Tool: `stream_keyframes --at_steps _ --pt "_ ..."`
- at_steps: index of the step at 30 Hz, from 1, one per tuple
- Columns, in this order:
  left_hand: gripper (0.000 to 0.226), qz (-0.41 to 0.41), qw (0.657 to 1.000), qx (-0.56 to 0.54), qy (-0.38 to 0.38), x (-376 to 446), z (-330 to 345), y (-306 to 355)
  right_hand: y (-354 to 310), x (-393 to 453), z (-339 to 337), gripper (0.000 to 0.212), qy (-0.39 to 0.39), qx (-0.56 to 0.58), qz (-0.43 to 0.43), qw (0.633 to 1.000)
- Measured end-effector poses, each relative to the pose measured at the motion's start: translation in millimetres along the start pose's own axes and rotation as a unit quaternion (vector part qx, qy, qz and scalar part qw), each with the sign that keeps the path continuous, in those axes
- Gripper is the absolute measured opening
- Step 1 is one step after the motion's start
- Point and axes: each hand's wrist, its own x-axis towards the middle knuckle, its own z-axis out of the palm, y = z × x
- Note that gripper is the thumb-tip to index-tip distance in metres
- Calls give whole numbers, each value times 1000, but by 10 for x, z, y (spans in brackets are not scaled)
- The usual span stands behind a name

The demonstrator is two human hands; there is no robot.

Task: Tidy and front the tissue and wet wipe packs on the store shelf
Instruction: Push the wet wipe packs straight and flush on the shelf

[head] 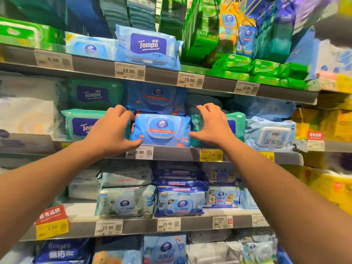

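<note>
L hand point(112, 128) + R hand point(211, 125) grip blue Vinda pack point(162, 130) ends.

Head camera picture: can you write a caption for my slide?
Both hands, left hand and right hand, straddle a blue Vinda wipes pack on a store shelf.

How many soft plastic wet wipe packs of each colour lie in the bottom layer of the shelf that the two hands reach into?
Green soft plastic packs: 2
Bright blue soft plastic pack with a round lid: 1
Pale blue soft plastic pack with a rectangular lid: 1
Total: 4
</note>
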Motion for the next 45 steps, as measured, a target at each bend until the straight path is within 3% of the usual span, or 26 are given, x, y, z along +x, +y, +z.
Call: stream_keyframes --at_steps 3,5,10,18,24,32,37,45 --pt "62 8 1000 -10 -6 62 56 119 348 -131 -40 127 -96 -102 -39 989" --pt "64 11 1000 -15 -6 110 95 198 503 -184 -37 131 -114 -163 -55 978" --pt "67 28 999 -2 -22 168 193 344 651 -215 14 121 -94 -212 -23 972" --pt "68 26 999 12 -34 86 218 351 572 -259 32 102 -90 -165 40 981" --pt "65 31 999 18 -23 54 161 311 659 -391 -83 92 0 -150 51 987" --pt "66 35 999 5 -19 31 139 325 688 -465 -382 87 61 -22 90 994" --pt "66 27 1000 2 -9 42 62 291 296 -381 -408 81 88 35 59 994" --pt "65 -31 998 52 25 -143 -429 -163 -1085 23 -331 79 75 80 -34 993"
